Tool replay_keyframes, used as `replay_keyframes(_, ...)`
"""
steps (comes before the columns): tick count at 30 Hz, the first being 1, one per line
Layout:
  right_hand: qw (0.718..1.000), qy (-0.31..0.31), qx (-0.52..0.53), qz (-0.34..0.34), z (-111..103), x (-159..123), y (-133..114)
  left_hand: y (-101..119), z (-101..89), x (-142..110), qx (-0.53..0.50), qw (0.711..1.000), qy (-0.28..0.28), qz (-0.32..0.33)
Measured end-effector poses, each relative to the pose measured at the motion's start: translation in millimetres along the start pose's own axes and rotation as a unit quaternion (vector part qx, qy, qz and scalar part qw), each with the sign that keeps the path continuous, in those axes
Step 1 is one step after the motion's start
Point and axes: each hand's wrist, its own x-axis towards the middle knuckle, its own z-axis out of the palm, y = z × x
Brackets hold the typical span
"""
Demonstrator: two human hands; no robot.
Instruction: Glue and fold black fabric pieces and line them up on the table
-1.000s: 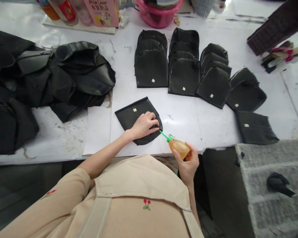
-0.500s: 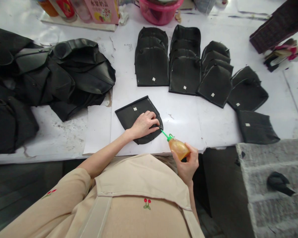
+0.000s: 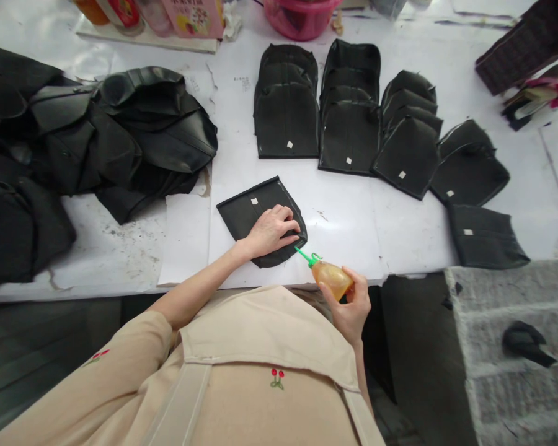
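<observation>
A black leather-like panel (image 3: 246,214) with a small white tag lies on the white table, its rounded edge toward the lower right. My left hand (image 3: 272,232) lies over it, fingers curled and thumb close to them, gripping the panel near its curved edge. In my right hand (image 3: 356,303) is a squeeze bottle of amber glue (image 3: 332,279), tilted up to the left. Its green nozzle (image 3: 304,254) points at the curved edge, just below my left thumb. Whether the tip touches the panel I cannot tell.
Overlapping rows of similar black panels (image 3: 286,118) lie beyond my hands and to the right. A heap of black pieces (image 3: 158,130) covers the left side. A pink basin (image 3: 300,18) and a pink carton (image 3: 195,18) stand at the back. Grey quilted fabric (image 3: 506,303) lies lower right.
The bottle's nozzle has shifted slightly left and down along the curved edge. My left hand keeps its place on the panel. The whole view has shifted a little.
</observation>
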Motion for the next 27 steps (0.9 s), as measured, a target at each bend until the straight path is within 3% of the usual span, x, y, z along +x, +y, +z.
replay_keyframes(15, 0.997, -0.054, 0.032, 0.037, -5.7, -4.4, -1.3, -4.2, -1.7, -4.6, -0.041, 0.999, 0.005, 0.014)
replay_keyframes(23, 0.997, -0.062, 0.031, 0.033, -5.5, -5.6, -0.8, -2.4, -19.7, -53.6, -0.031, 0.999, 0.019, 0.005)
replay_keyframes(27, 0.997, -0.063, 0.025, 0.038, -5.9, -5.9, -1.3, -8.1, -17.9, -78.8, -0.034, 0.999, 0.01, -0.007)
